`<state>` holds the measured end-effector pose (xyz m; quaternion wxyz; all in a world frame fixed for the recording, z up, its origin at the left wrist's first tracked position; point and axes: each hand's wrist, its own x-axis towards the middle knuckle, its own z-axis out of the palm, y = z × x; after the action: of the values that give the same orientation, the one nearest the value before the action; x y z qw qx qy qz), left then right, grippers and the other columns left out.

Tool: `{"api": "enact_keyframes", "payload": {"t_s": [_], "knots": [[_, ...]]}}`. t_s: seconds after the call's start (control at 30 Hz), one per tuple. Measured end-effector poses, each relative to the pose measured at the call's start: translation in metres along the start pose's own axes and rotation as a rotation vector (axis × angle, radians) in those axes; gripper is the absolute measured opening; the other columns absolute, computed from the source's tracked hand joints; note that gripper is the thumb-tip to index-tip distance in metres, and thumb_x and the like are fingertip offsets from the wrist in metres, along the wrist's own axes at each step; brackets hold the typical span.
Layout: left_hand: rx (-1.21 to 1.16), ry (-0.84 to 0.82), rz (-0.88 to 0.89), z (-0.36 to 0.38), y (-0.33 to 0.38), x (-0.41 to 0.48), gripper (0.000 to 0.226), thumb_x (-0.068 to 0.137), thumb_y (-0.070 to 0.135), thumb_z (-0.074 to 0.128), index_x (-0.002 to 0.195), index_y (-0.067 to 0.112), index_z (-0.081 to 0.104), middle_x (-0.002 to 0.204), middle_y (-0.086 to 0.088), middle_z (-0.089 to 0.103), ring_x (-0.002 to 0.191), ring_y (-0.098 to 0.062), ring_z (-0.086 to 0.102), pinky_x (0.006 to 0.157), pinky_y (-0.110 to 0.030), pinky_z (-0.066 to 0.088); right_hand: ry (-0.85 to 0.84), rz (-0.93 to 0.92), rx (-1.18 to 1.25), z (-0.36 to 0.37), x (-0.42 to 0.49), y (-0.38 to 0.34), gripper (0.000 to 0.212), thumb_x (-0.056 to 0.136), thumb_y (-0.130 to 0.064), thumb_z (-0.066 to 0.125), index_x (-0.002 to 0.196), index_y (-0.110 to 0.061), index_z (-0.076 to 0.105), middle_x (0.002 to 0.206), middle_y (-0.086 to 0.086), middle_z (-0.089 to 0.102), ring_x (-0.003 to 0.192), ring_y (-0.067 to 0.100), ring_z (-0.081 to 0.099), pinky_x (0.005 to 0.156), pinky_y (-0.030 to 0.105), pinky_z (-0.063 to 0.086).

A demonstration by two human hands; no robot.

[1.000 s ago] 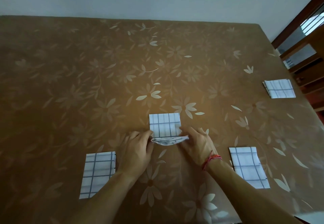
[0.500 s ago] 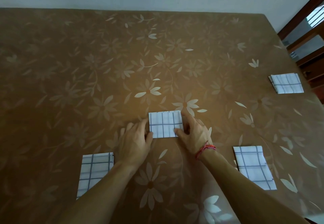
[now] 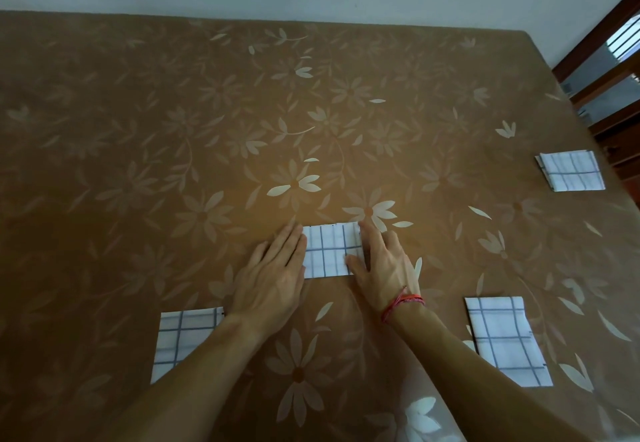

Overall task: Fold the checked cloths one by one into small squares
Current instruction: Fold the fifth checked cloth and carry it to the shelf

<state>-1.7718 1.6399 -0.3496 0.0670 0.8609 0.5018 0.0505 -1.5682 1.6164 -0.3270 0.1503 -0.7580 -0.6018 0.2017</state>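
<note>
A person's two bare hands lie flat on a brown desk [image 3: 173, 130] covered in a pale flower print. Between them, at the centre, sits a small folded checked cloth [image 3: 329, 251], white with dark lines. The left hand [image 3: 273, 275] touches its left edge and the right hand [image 3: 384, 265] its right edge, thumb on the cloth. On both hands the fingers are straight and released, grasping nothing. A red thread bracelet [image 3: 401, 303] circles the right wrist. Three more folded cloths lie apart: a near-left cloth [image 3: 183, 337], a near-right cloth [image 3: 502, 337] and a far-right cloth [image 3: 571, 171].
</note>
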Motion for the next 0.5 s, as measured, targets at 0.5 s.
{"api": "enact_keyframes", "payload": {"t_s": [0.5], "knots": [[0.038, -0.052, 0.023, 0.001, -0.001, -0.001, 0.060, 0.099, 0.032, 0.031, 0.151, 0.003, 0.024, 0.159, -0.011, 0.021, 0.148, -0.019, 0.016, 0.115, -0.038, 0.016, -0.199, -0.503, -0.272, 0.046, 0.006, -0.034, 0.059, 0.099, -0.031, 0.008, 0.153, -0.007, 0.004, 0.161, 0.008, 0.001, 0.148, 0.019, -0.005, 0.121, 0.038, 0.008]]}}
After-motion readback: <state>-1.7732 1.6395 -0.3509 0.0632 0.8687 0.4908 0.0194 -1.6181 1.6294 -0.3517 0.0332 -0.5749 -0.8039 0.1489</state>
